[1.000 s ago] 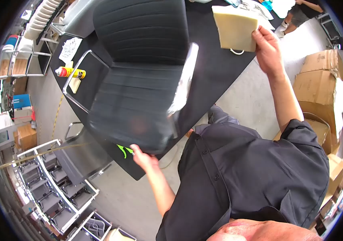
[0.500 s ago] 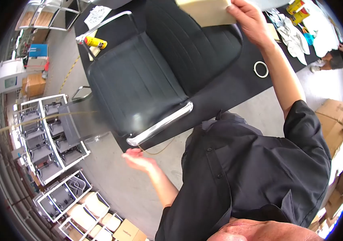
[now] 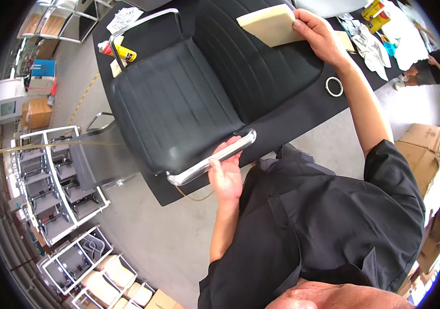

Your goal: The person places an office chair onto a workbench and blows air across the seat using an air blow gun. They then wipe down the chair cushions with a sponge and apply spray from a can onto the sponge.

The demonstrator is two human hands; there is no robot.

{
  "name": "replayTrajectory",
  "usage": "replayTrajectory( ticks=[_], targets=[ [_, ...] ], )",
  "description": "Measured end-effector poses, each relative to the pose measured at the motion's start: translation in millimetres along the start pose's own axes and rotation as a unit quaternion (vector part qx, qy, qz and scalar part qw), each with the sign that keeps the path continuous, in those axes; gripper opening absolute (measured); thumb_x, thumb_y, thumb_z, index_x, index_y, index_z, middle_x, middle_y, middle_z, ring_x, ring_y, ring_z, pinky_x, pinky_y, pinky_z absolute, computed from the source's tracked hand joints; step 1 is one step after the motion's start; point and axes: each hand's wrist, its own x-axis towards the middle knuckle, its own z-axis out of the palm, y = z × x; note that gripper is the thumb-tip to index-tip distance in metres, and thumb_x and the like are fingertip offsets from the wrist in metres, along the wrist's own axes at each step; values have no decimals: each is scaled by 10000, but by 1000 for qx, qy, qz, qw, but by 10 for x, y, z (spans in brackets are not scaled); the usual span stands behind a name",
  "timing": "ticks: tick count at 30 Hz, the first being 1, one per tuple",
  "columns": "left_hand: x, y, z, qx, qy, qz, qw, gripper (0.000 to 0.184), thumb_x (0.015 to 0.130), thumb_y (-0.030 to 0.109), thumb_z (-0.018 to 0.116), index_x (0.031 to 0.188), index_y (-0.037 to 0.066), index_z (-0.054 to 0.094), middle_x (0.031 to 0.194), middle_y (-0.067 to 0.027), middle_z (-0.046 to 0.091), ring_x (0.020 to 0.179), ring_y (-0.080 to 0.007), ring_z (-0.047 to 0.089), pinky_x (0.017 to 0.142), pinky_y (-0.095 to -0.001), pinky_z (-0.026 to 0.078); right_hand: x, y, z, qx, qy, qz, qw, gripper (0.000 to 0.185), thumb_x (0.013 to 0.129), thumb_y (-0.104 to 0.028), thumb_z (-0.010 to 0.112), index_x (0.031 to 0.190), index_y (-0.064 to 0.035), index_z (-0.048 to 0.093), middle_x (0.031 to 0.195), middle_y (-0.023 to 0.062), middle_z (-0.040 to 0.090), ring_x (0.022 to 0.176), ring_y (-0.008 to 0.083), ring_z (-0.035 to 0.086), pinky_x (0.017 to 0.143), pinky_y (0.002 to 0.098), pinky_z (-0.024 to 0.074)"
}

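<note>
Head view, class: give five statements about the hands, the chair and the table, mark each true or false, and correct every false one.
1. The right hand holds a pale foam block. True.
2. The left hand is at the white ring. False: it is at the chair's nearer chrome armrest.
3. The white ring lies on the black table. True.
4. The chair's seat is bright red. False: it is black.
5. In this view, the foam block overlaps the backrest. True.
</note>
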Motion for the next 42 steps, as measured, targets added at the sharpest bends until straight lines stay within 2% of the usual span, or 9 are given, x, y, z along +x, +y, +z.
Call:
replayTrajectory(
  ticks=[9, 14, 15, 22, 25, 27, 29, 32, 42],
  targets=[
    [269, 750, -510, 204, 127, -10, 971, 494, 1095, 393, 467, 1085, -79, 615, 992, -292, 723, 904, -413, 743, 774, -452, 624, -1058, -551, 495, -67, 90, 117, 987, 225, 1059, -193, 523, 1147, -4, 607, 945, 39, 605, 914, 116, 548, 853, 298, 466],
    [434, 1031, -763, 283, 122, -41, 950, 585, 1090, 455, 456, 1242, -101, 559, 977, -282, 728, 871, -376, 751, 757, -413, 619, -1742, -694, 774, 117, 64, 253, 958, 247, 1082, -174, 506, 1246, -17, 600, 1116, 17, 625, 1069, 97, 544, 971, 282, 433],
    [443, 1061, -778, 292, 133, -36, 947, 566, 1053, 405, 583, 1300, -102, 542, 1062, -266, 727, 966, -333, 744, 817, -389, 608, -1844, -698, 814, 186, 64, 276, 941, 271, 1086, -182, 506, 1283, -20, 597, 1160, 18, 635, 1104, 95, 547, 999, 281, 427],
    [-167, 74, -777, 519, 258, 198, 790, 434, 998, 112, 675, 1349, -54, 481, 965, -54, 593, 854, -141, 562, 807, -301, 498, -2374, -324, 1001, 411, -14, 421, 809, 380, 1069, -184, 544, 1395, 12, 542, 1335, 83, 641, 1254, 161, 573, 1116, 344, 415],
    [-563, -585, -695, 337, 253, -50, 906, 282, 1049, 360, 590, 1049, 79, 567, 951, -32, 640, 855, -112, 633, 672, -279, 517, -2526, -114, 1067, 433, -28, 453, 779, 364, 1074, -176, 531, 1388, 6, 548, 1329, 84, 642, 1260, 170, 570, 1121, 360, 412],
    [-682, -882, -396, 250, 158, -149, 944, 452, 1068, 340, 556, 1363, 16, 444, 1197, -123, 614, 1030, -204, 633, 845, -357, 555, -2616, -18, 1117, 465, -25, 474, 747, 348, 1077, -167, 520, 1377, 7, 551, 1319, 85, 645, 1250, 167, 573, 1114, 360, 416],
    [-725, -1333, -299, 295, 256, -68, 918, 587, 1080, 321, 530, 1478, -40, 294, 1339, -184, 524, 1177, -264, 569, 983, -404, 504, -2697, 94, 1174, 463, -24, 497, 734, 319, 1081, -164, 511, 1347, 4, 563, 1270, 72, 658, 1194, 155, 593, 1063, 340, 446],
    [-707, -1702, -606, 463, 255, -19, 849, 598, 1075, 319, 531, 1450, -96, 319, 1380, -230, 478, 1245, -303, 518, 1045, -423, 450, -2978, 668, 1310, 453, -74, 526, 716, 236, 1078, -171, 524, 1226, -10, 612, 1128, 40, 683, 1015, 138, 642, 899, 294, 506],
    [-468, -1789, -780, 518, 388, 49, 761, 654, 1062, 379, 526, 1429, -144, 384, 1389, -341, 497, 1266, -432, 540, 1074, -488, 440, -2373, 1429, 184, 230, 44, 343, 910, 259, 1081, -245, 535, 1157, -25, 646, 1044, 4, 679, 968, 88, 596, 885, 280, 477]
  ],
)
